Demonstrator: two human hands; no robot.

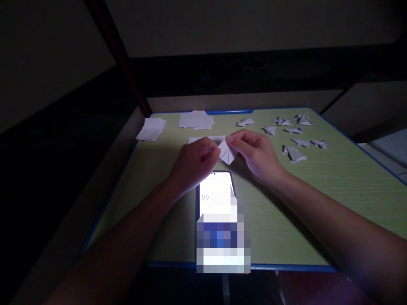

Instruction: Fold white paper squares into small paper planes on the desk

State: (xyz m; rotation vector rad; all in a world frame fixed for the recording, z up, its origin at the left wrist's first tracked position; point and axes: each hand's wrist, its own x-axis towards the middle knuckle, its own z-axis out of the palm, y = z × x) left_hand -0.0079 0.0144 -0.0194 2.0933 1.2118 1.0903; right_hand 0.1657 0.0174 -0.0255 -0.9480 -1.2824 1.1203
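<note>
Between my two hands is a small piece of folded white paper [227, 153], with crease lines showing and a point facing down toward me. My left hand [197, 161] pinches its left side between thumb and fingers. On the other side, my right hand [254, 151] grips the upper right edge, thumb on top. Behind the hands, a flat white sheet [193, 140] lies partly hidden by them. Just below the hands lies a lit phone [216, 199] with timer digits on its screen; its lower part is blurred out.
Several folded paper figures [294, 153] lie spread over the right rear of the green table [152, 169]. One stack of white paper [151, 129] sits at the left rear corner, another paper stack [195, 120] at the back middle. A blue edge [292, 267] runs round the table.
</note>
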